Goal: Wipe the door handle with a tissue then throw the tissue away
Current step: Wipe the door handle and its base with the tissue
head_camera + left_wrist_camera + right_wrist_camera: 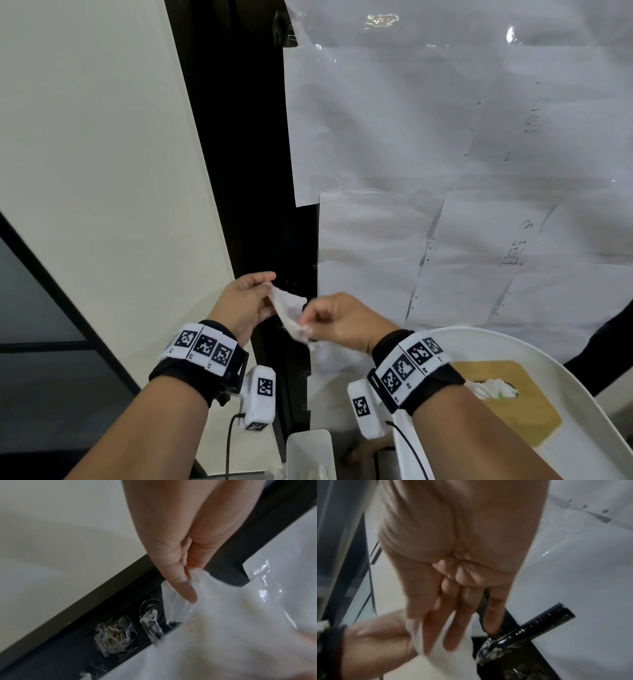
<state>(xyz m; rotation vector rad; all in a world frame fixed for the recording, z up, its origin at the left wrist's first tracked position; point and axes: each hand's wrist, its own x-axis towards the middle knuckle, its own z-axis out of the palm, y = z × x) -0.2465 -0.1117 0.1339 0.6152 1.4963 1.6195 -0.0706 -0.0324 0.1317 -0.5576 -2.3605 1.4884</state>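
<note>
White tissue [289, 310] was pinched between left hand [245, 303] and right hand [337, 322], just before the black door handle [530, 626]. Wiping was judged barely begun; disposal remained undone.

The tissue [289, 310] is soft, crumpled white paper with a faintly fuzzy surface. The door handle [534, 626] is glossy black, smeared with white residue. Creased white paper sheets [445, 171] under shiny clear tape cover the door. The tissue box [513, 404] looks like matt tan cardboard.
</note>
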